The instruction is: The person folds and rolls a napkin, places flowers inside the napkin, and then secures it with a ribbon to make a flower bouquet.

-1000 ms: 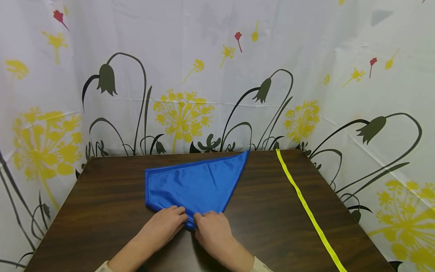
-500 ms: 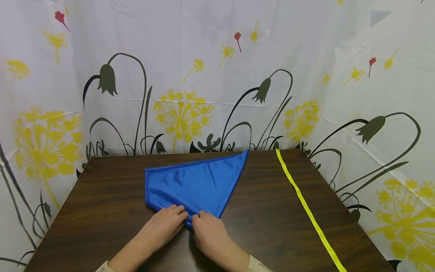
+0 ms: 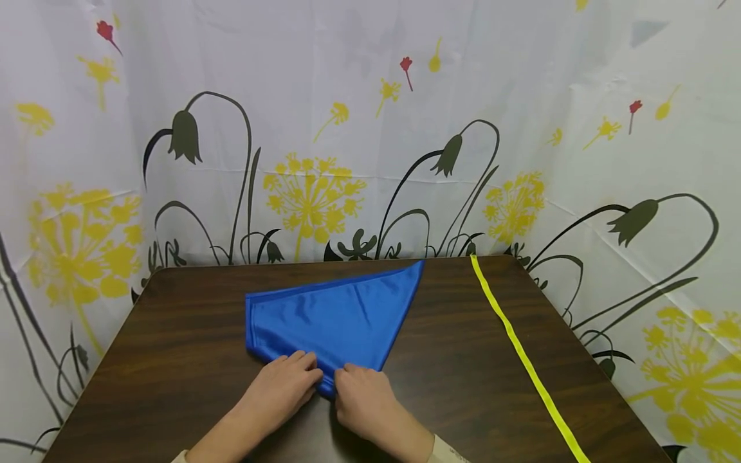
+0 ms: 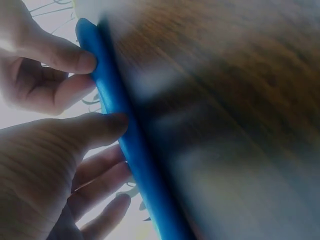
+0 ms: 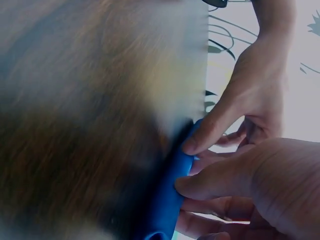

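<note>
A shiny blue cloth [image 3: 341, 315] lies on the brown table, its near edge rolled into a narrow tube. My left hand [image 3: 285, 384] pinches this roll, thumb on the near side and fingers behind, as the left wrist view shows. Close beside it, my right hand [image 3: 366, 400] pinches the same roll near its middle. In the right wrist view, the thumb of my right hand [image 5: 235, 175] presses on the blue roll [image 5: 167, 200]. From the head view both hands cover part of the rolled edge.
A long yellow strip [image 3: 523, 357] runs from the back edge to the front along the right of the table [image 3: 173, 334]. Behind the table hangs a white curtain [image 3: 347, 83] printed with flowers.
My right hand first slid slightly left along the roll, then back right. The cloth has shifted a little toward me, and the left hand has barely moved.
</note>
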A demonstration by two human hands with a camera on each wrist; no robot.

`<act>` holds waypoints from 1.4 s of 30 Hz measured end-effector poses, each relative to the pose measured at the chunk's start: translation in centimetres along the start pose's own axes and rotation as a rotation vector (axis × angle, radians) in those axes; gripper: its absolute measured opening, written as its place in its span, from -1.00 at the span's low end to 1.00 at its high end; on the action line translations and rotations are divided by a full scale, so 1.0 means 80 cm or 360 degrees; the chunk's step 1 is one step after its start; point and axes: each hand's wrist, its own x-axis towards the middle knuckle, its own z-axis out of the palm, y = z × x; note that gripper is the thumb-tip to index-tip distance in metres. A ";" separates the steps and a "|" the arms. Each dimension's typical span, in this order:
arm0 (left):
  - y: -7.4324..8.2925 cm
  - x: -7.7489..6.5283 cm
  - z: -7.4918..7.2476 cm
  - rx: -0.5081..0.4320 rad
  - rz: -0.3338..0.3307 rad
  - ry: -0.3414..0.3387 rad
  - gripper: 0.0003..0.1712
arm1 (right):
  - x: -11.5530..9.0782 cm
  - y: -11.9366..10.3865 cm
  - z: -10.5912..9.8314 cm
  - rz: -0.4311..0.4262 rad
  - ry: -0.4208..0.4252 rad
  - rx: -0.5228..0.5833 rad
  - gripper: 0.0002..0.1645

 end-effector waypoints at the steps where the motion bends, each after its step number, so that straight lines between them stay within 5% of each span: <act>1: 0.000 0.000 0.001 -0.0005 -0.0013 -0.0005 -0.81 | 0.000 0.001 0.000 0.0007 0.0003 -0.0001 -0.76; 10: 0.003 0.001 0.006 0.0022 -0.0088 -0.0021 -0.86 | 0.001 0.006 0.001 0.0042 0.0009 0.0134 -0.69; 19: 0.004 0.004 0.006 0.0065 -0.0056 0.0026 -0.83 | 0.000 -0.011 0.014 -0.0070 0.0170 -0.0290 -0.73; 26: 0.009 -0.006 0.007 0.0008 0.0038 0.0011 -0.83 | -0.007 -0.013 0.008 -0.0026 -0.0049 -0.0139 -0.78; 32: 0.010 -0.014 0.003 -0.0059 0.0037 -0.0019 -0.69 | -0.016 -0.008 0.011 -0.0052 0.0099 -0.0173 -0.77; 42: 0.010 -0.004 0.005 -0.0175 -0.0029 -0.0024 -0.83 | -0.018 0.000 0.007 -0.0020 0.0158 -0.0135 -0.73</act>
